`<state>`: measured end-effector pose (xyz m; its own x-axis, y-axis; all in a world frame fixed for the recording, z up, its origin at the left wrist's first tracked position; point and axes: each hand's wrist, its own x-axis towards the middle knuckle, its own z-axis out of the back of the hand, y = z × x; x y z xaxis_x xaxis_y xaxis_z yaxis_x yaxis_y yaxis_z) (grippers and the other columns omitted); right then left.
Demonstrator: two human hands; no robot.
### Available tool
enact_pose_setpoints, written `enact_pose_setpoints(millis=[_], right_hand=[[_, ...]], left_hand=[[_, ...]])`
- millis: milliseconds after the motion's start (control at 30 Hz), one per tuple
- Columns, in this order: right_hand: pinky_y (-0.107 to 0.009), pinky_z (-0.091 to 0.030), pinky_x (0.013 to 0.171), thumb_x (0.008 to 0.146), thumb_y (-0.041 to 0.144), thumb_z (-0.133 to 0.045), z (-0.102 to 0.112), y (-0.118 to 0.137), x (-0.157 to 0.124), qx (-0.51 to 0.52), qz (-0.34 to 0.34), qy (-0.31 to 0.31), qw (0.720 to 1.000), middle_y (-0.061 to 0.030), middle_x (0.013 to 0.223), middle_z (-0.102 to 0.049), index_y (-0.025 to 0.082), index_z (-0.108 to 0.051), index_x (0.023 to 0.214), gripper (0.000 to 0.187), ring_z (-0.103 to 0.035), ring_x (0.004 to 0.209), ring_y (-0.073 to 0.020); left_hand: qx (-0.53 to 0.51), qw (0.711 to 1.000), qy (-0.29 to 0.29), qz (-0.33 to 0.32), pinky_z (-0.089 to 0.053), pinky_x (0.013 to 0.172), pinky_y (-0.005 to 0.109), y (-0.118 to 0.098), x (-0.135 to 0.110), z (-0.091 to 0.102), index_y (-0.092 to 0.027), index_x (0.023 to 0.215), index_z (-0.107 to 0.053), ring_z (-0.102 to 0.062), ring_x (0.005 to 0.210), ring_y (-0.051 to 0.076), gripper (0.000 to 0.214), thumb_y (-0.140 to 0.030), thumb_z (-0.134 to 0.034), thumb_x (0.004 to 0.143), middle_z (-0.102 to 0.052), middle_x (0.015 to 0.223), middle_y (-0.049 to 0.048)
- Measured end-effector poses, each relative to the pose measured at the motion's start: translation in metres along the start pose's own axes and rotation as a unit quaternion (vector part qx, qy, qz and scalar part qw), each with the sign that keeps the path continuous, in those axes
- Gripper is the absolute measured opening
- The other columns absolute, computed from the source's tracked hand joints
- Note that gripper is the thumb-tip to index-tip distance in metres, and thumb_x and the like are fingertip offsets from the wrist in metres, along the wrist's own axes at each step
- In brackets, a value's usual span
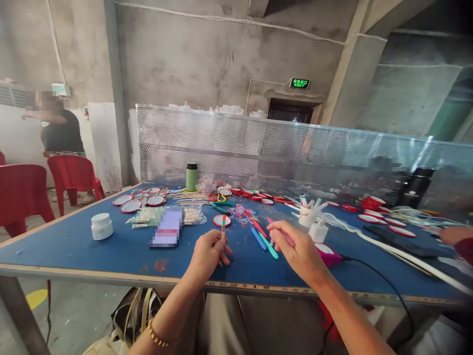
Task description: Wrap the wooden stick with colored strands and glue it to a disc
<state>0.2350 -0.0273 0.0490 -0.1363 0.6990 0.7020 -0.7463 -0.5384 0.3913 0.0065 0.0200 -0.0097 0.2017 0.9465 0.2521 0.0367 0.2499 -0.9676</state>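
Note:
My left hand (210,252) is closed on a short wooden stick (223,228) held upright, its upper end coloured green and red. Just behind the stick a round white disc with a red rim (217,221) lies on the table. Further right, my right hand (295,249) is closed around a pink marker (285,231), its tip end pointing to the upper left. Between the hands lie a blue marker (258,239), a teal marker (270,246) and a red marker (259,229).
On the blue table (125,256) are a white jar (101,227), a phone (167,227), bagged sticks, pliers (223,204), a thread pile (242,214), a pen cup (306,214) and a green bottle (191,177). A perforated metal screen (221,143) stands behind. Cables run right.

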Motion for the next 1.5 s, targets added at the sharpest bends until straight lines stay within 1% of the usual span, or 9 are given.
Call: enact_pose_setpoints(millis=[167,267,433,533,667,1033,1167,1300,1500], right_hand=[[-0.028,-0.056,0.075,0.1,0.039,-0.044,0.01,0.002,0.007,0.032,0.02,0.047,0.998,-0.0074,0.103,-0.068,0.022,-0.066,0.121,0.035,-0.067,0.086,-0.0166],[-0.027,-0.055,0.065,0.098,0.039,-0.042,0.01,-0.014,0.019,0.029,-0.018,0.006,0.999,-0.0073,0.095,-0.069,0.019,-0.069,0.114,0.038,-0.066,0.072,-0.0148],[-0.025,-0.049,0.052,0.092,0.03,-0.046,-0.005,-0.021,0.03,0.013,-0.106,0.063,0.992,0.0033,0.07,-0.067,0.02,-0.046,0.145,0.054,-0.056,0.043,-0.0107],[-0.027,-0.047,0.062,0.091,0.028,-0.049,-0.02,-0.009,0.033,-0.117,-0.094,0.086,0.985,0.0025,0.065,-0.069,0.018,-0.055,0.131,0.042,-0.066,0.057,-0.0159],[-0.029,-0.043,0.071,0.092,0.023,-0.047,-0.044,0.003,0.041,-0.327,-0.092,0.156,0.927,-0.0032,0.081,-0.075,0.02,-0.059,0.109,0.021,-0.073,0.082,-0.022],[-0.037,-0.045,0.081,0.087,0.015,-0.05,-0.083,-0.012,0.065,-0.388,-0.06,0.251,0.885,-0.0198,0.103,-0.073,0.009,-0.057,0.116,0.031,-0.07,0.101,-0.0318],[-0.035,-0.044,0.077,0.097,0.031,-0.046,-0.073,-0.004,0.064,-0.402,-0.061,0.226,0.885,-0.0167,0.099,-0.075,0.014,-0.058,0.116,0.029,-0.071,0.096,-0.0309],[-0.031,-0.039,0.067,0.102,0.035,-0.036,-0.04,0.0,0.058,-0.418,-0.082,0.166,0.889,-0.0115,0.092,-0.076,0.02,-0.059,0.113,0.029,-0.072,0.087,-0.0268],[-0.028,-0.031,0.058,0.097,0.032,-0.048,0.007,-0.018,0.026,-0.39,-0.089,0.102,0.911,-0.0022,0.083,-0.075,0.023,-0.067,0.083,0.025,-0.07,0.077,-0.0203]], left_hand=[[0.001,1.0,-0.002,0.004,-0.039,0.04,0.016,-0.002,0.0,0.0,-0.015,0.083,-0.055,-0.063,0.044,0.01,0.013,-0.028,-0.051,0.084,-0.07,0.069,0.0036],[0.001,1.0,-0.002,0.002,-0.039,0.04,0.016,-0.002,-0.001,0.0,-0.015,0.083,-0.055,-0.062,0.044,0.01,0.013,-0.027,-0.052,0.084,-0.07,0.068,0.0033],[0.008,1.0,-0.004,0.005,-0.04,0.04,0.016,-0.003,-0.002,0.0,-0.015,0.083,-0.055,-0.062,0.044,0.01,0.013,-0.026,-0.05,0.084,-0.07,0.069,0.0031],[0.011,1.0,-0.005,0.005,-0.039,0.04,0.016,-0.004,-0.002,0.0,-0.015,0.083,-0.056,-0.062,0.044,0.01,0.012,-0.026,-0.051,0.084,-0.071,0.07,0.0035],[0.017,1.0,-0.007,0.004,-0.039,0.04,0.016,-0.004,-0.001,-0.001,-0.015,0.082,-0.055,-0.062,0.043,0.01,0.012,-0.026,-0.049,0.085,-0.071,0.07,0.0036],[0.024,1.0,-0.008,0.003,-0.039,0.041,0.016,-0.003,-0.001,-0.001,-0.016,0.082,-0.055,-0.062,0.044,0.01,0.009,-0.024,-0.05,0.085,-0.071,0.069,0.0028],[0.024,1.0,-0.006,0.004,-0.039,0.041,0.016,-0.005,-0.002,-0.001,-0.017,0.081,-0.054,-0.061,0.043,0.009,0.01,-0.023,-0.049,0.086,-0.07,0.068,0.0019],[0.03,1.0,-0.006,0.004,-0.04,0.041,0.017,-0.005,-0.002,-0.001,-0.016,0.083,-0.055,-0.062,0.043,0.01,0.01,-0.023,-0.049,0.086,-0.07,0.068,0.0018],[0.038,0.999,-0.007,-0.006,-0.041,0.042,0.017,-0.004,-0.002,-0.001,-0.016,0.082,-0.057,-0.062,0.043,0.01,0.011,-0.025,-0.05,0.084,-0.071,0.069,0.0027]])
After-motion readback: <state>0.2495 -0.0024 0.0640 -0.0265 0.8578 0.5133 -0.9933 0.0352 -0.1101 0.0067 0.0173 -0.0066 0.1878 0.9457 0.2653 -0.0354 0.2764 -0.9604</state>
